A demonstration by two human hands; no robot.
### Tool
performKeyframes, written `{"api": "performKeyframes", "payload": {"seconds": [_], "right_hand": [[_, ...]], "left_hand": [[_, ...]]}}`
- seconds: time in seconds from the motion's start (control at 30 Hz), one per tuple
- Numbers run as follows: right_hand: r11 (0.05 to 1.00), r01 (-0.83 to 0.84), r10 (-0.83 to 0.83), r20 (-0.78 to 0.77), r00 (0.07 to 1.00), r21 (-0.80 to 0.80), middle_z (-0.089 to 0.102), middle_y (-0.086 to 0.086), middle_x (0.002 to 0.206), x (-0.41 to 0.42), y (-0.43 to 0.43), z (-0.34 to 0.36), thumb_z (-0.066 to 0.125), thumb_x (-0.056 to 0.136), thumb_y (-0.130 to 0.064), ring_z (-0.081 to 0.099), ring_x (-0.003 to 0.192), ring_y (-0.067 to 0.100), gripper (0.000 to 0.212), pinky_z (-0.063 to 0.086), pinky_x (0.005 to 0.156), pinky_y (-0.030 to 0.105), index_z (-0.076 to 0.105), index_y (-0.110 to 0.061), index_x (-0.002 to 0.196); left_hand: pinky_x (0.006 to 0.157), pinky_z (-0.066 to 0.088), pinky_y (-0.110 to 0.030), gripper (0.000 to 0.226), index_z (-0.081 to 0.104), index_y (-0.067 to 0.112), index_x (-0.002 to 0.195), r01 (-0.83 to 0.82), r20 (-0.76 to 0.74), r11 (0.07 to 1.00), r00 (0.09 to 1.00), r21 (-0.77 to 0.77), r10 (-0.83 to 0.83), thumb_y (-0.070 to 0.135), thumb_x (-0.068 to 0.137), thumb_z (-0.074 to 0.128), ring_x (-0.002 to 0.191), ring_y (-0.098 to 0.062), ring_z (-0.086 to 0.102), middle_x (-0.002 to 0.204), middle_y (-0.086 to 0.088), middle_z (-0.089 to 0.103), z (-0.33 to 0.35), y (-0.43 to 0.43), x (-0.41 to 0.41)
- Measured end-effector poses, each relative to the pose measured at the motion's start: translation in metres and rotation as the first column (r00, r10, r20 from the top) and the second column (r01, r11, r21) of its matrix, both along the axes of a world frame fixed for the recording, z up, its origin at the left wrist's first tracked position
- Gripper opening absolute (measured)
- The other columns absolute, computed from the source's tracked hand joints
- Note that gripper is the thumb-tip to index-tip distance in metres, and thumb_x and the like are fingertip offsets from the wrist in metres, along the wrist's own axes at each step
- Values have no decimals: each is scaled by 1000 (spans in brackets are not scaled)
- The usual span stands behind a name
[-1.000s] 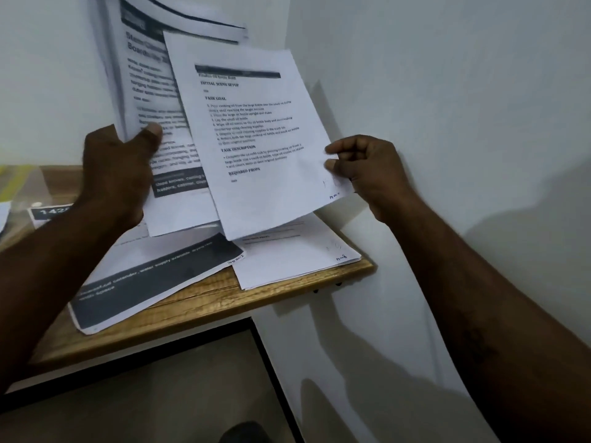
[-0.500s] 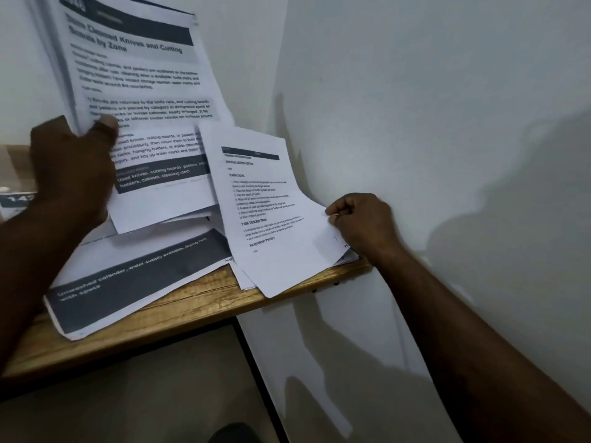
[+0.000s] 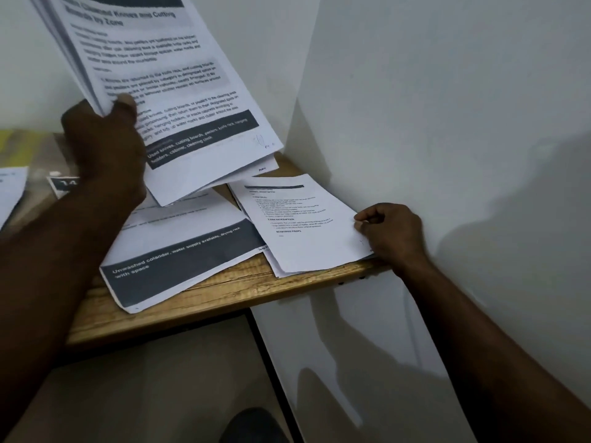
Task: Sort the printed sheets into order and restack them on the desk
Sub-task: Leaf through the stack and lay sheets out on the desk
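Observation:
My left hand [image 3: 105,145] grips a bundle of printed sheets [image 3: 166,78] by its left edge and holds it raised and tilted above the wooden desk [image 3: 224,289]. My right hand [image 3: 388,233] pinches the right edge of a single white text sheet [image 3: 300,225], which lies flat on a small stack at the desk's right corner, against the wall. Next to that stack, in the middle of the desk, lie larger sheets; the top one [image 3: 179,260] has a dark band with white lettering and overhangs the front edge.
White walls [image 3: 447,123] close the corner at the back and right of the desk. More papers [image 3: 12,190] and a dark label [image 3: 64,183] lie at the far left. Below the desk are a dark frame [image 3: 265,353] and the floor.
My right hand brought the single text sheet down from in front of the raised bundle onto the small stack at the right corner. My left hand kept the bundle raised.

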State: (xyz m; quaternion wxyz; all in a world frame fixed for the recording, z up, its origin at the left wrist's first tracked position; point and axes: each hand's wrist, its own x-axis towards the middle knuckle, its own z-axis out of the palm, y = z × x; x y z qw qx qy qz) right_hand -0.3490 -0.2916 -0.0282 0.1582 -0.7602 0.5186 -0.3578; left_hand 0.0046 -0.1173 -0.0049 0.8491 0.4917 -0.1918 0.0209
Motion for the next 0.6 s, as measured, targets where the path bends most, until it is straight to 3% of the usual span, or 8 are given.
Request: {"api": "performKeyframes", "payload": {"seconds": [0.1, 0.17, 0.3, 0.4, 0.5, 0.6], "right_hand": [[1000, -3, 3, -20, 1000, -9, 70, -18, 76, -2, 1, 0, 82, 86, -18, 63, 70, -1, 8, 55, 77, 22, 82, -25, 90], [1000, -5, 5, -18, 1000, -11, 74, -14, 81, -4, 2, 0, 82, 86, -20, 65, 73, 4, 7, 57, 81, 28, 82, -25, 91], [998, -30, 25, -85, 996, -53, 76, -5, 115, -9, 10, 6, 75, 93, -23, 68, 104, 13, 22, 44, 88, 19, 78, -25, 114], [980, -55, 31, -125, 992, -194, 72, -3, 130, -15, 25, 10, 68, 97, -18, 66, 118, 20, 32, 50, 104, 33, 72, -24, 128], [908, -162, 120, -130, 984, -387, 75, -5, 120, -21, 50, 3, 67, 97, -21, 69, 111, 19, 20, 54, 98, 39, 77, -21, 114], [855, -323, 279, -164, 946, -407, 76, -7, 114, -27, 72, -26, 64, 98, -35, 70, 106, 16, 23, 57, 90, 41, 80, -20, 103]], "left_hand": [[74, 63, -30, 7, 73, 20, 99, 55, 52, 998, 997, 10, -56, 24, 94, 70, 82, -7, 75, 88, 12, 76, 8, -3, -20], [78, 64, -32, 9, 73, 20, 102, 79, 65, 996, 995, 38, -81, 24, 95, 70, 85, -8, 76, 91, 12, 76, 8, -2, -29], [82, 66, -42, 14, 75, 19, 104, 128, 58, 989, 989, 75, -133, 28, 93, 73, 91, -17, 79, 100, 3, 79, 5, -7, -27], [80, 66, -41, 20, 74, 18, 108, 140, 42, 987, 989, 77, -143, 30, 93, 74, 90, -17, 79, 104, 1, 79, 5, -8, -24], [79, 66, -40, 17, 72, 18, 109, 183, 37, 980, 982, 73, -186, 28, 96, 73, 89, -16, 79, 105, 2, 79, 6, -6, -27], [77, 65, -35, 14, 70, 20, 109, 235, 53, 967, 969, 95, -240, 28, 98, 73, 88, -14, 79, 98, 8, 78, 4, -6, -37]]}}
